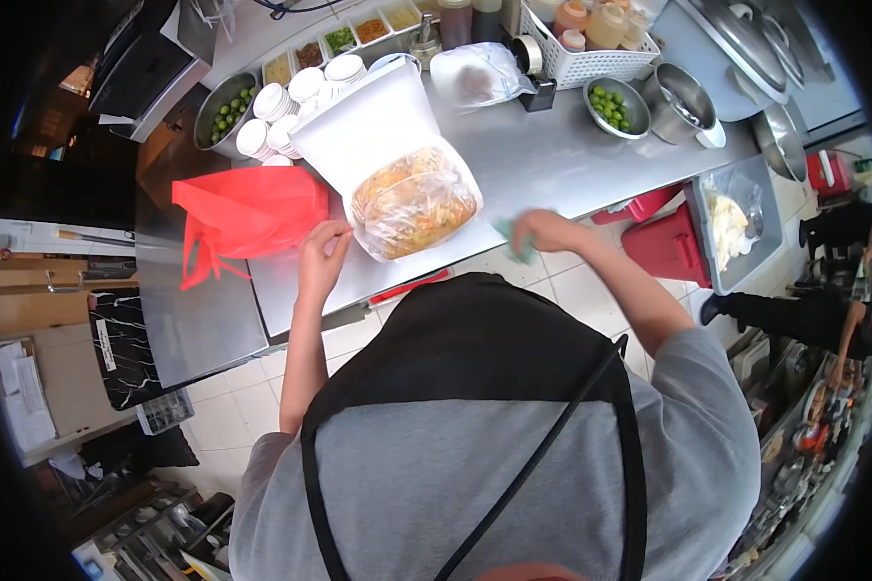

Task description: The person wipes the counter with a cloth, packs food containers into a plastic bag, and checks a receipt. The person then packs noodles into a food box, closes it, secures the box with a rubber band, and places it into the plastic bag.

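An open white takeaway box (368,126) stands on the steel counter (523,174), its lid tipped back. Inside it lies food under clear plastic (415,203). My left hand (326,254) is at the box's left front corner, thumb and fingers pinched together; whether anything thin is between them is too small to tell. To the right of the box, my right hand (545,232) is closed on a green cloth (516,242), which is blurred. A red plastic bag (252,208) lies left of the box.
Stacked white cups (279,102) and a bowl of limes (228,114) stand behind the bag. Farther right are a plastic-wrapped bundle (480,76), a bottle basket (591,60), another lime bowl (615,107) and a metal pot (678,102). A grey bin (746,218) stands beyond the counter's edge.
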Available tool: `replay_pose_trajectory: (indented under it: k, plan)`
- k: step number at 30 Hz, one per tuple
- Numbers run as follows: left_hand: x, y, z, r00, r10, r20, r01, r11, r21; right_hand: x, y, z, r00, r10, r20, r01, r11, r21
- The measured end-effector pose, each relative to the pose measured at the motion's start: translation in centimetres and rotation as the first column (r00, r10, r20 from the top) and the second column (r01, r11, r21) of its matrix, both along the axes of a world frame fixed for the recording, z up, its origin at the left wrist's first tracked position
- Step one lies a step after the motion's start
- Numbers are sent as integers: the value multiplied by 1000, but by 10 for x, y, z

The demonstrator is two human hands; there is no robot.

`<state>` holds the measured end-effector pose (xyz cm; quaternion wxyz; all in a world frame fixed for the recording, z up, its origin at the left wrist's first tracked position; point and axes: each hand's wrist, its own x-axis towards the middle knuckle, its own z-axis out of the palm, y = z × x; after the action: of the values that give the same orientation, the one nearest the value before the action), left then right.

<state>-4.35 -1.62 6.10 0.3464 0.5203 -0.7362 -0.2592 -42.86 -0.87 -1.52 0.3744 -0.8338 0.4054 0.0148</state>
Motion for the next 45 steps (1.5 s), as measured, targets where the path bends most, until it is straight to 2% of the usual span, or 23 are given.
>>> replay_pose_trajectory:
  k: [2, 4, 5, 8, 9, 10, 11, 12, 16, 18, 21, 22, 24, 25, 26, 27, 28, 33, 34, 37, 39, 43, 45]
  plan:
    - [11, 7, -5, 998, 43, 39, -45, 997, 65, -24, 12, 57, 978, -74, -195, 120, 963, 241]
    - [12, 7, -3, 998, 51, 30, -53, 997, 57, -32, -7, 78, 942, -327, -72, 335, 927, 171]
    - [13, 8, -1, 998, 57, 23, -58, 997, 49, -25, -17, 77, 910, -393, 135, 405, 911, -80]
    - [2, 1, 9, 999, 25, 38, -26, 1000, 4, 22, -56, 42, 897, -298, 325, 438, 692, -574]
    - [-1, 0, 12, 999, 25, 37, -25, 1000, 5, 25, -53, 43, 897, -299, 325, 438, 692, -573]
    - [-3, -1, 15, 999, 6, 38, -6, 1000, -11, 29, -47, 47, 956, -261, 134, 292, 892, -346]
    - [-3, -3, 17, 999, -12, 38, 13, 999, -30, 31, -43, 55, 987, -156, -38, 154, 986, -57]
    - [0, -2, 17, 999, -12, 37, 13, 999, -31, 19, -38, 92, 999, -11, 36, 4, 982, 188]
    - [12, 8, 9, 999, 46, 7, -46, 999, 10, -19, -39, 132, 993, -115, 14, 114, 991, 76]
    - [12, 9, 9, 999, 51, 18, -51, 998, 26, -5, -49, 134, 947, -321, 24, 322, 943, -85]
    - [8, 7, 15, 999, 8, 44, -7, 1000, -10, 15, -51, 90, 974, -226, -10, 220, 956, -196]
    - [9, 5, 16, 1000, 12, 21, -12, 1000, -24, 16, -47, 99, 974, -224, -7, 218, 955, -199]
    - [13, 3, 16, 1000, 16, -1, -16, 999, -36, 15, -31, 122, 978, 2, -208, 51, 968, 246]
    - [17, 4, 14, 999, 39, 7, -39, 999, -21, 9, -34, 113, 978, 3, -209, 50, 968, 246]
    - [19, 5, 12, 998, 62, 16, -62, 998, -4, 1, -39, 96, 941, -237, -243, 250, 968, 26]
    - [20, 6, 9, 998, 61, 17, -61, 998, 2, -3, -41, 79, 856, -466, -224, 429, 882, -194]
    - [20, 7, 7, 998, 59, 25, -59, 998, 10, 2, -43, 70, 856, -465, -225, 429, 883, -191]
    - [14, 7, 7, 999, 44, 22, -44, 999, 19, 58, -40, 38, 875, -467, -129, 442, 878, -184]
    - [13, 7, 7, 998, 47, 31, -47, 999, 19, 55, -40, 41, 874, -467, -131, 442, 878, -183]
    - [15, 8, 5, 998, 55, 25, -56, 998, 21, 26, -39, 62, 894, -442, 72, 446, 893, -54]
    - [19, 9, 3, 998, 60, 8, -61, 998, 22, -4, -41, 77, 840, -510, 184, 488, 859, 152]
    - [23, 10, 2, 996, 90, 9, -91, 994, 59, -35, -32, 86, 830, -440, 342, 433, 896, 102]
    - [23, 8, 4, 996, 88, 16, -88, 995, 50, -26, -28, 87, 777, -624, -83, 587, 766, -260]
